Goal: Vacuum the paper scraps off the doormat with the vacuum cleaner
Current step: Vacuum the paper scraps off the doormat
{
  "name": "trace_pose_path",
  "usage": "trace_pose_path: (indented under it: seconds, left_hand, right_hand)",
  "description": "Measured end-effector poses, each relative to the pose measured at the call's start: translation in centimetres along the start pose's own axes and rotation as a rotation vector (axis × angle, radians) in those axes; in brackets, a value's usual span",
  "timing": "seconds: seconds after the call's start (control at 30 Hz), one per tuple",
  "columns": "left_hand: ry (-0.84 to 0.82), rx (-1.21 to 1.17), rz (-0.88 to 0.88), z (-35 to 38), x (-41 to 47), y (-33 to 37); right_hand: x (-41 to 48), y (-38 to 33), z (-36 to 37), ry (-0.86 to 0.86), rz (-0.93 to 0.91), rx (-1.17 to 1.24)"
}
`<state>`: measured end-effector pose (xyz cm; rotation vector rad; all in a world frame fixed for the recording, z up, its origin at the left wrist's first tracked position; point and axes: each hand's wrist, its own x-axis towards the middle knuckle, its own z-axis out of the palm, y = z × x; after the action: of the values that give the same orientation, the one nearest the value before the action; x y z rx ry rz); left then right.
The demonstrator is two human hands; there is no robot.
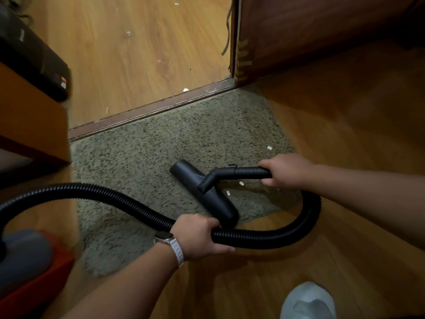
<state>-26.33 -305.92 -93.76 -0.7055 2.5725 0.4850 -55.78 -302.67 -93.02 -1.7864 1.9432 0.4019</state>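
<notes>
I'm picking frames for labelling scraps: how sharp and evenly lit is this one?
Head view: centre sharp, nozzle, mat and scraps crisp; edges smeared, vacuum body and shoe blurred; warm light, door dark; hose casts a soft shadow; no glare.

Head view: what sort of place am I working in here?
Likely a doorway inside a home: a shaggy doormat lies against a wooden threshold strip, an open wooden door stands beside it, and laminate flooring runs either side.
</notes>
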Motion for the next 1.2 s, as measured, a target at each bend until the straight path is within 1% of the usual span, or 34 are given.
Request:
trace_pose_path:
  seconds: [0.17, 0.27, 0.37, 0.5, 0.57, 0.7, 0.83, 0.97, 1.2]
  left_hand:
    - [0.004, -0.033, -0.041, 0.8, -0.7, 0.3]
    - [-0.017, -0.054, -0.041, 1.4, -1.1, 1.0]
    - [-0.006, -0.035, -0.03, 1.9, -1.5, 0.8]
    - [-0.002, -0.036, -0.009, 1.9, -1.9, 0.4]
    - [0.012, -0.049, -0.008, 1.7, -2.0, 0.5]
    - [0.075, -0.087, -0.006, 0.9, -1.1, 0.5]
    - [0.105, -0.063, -0.007, -0.7, 0.7, 1.1]
    - [0.143, -0.039, 0.011, -2.2, 2.3, 2.3]
    - [0.131, -0.048, 0.015, -2.4, 3.7, 5.4]
  right_hand:
    - [-0.3, 1.7, 0.0, -0.005, 0.112, 0.109]
    - [-0.7, 1.7, 0.2, 0.007, 0.129, 0.119]
    - [-0.7, 0.3, 0.5, -0.006, 0.082, 0.06]
    - [-0.3, -1.6, 0.5, -0.039, -0.043, 0.013]
    - [-0.3, -1.7, 0.2, -0.033, -0.056, -0.002]
    - [-1.0, 0.1, -0.7, -0.031, 0.024, 0.009]
    - [-3.0, 3.1, -1.7, -0.01, 0.137, 0.022]
    - [-5.4, 5.5, -1.7, -0.014, 0.208, 0.034]
    - [-8.8, 8.9, 0.1, -0.026, 0.37, 0.151]
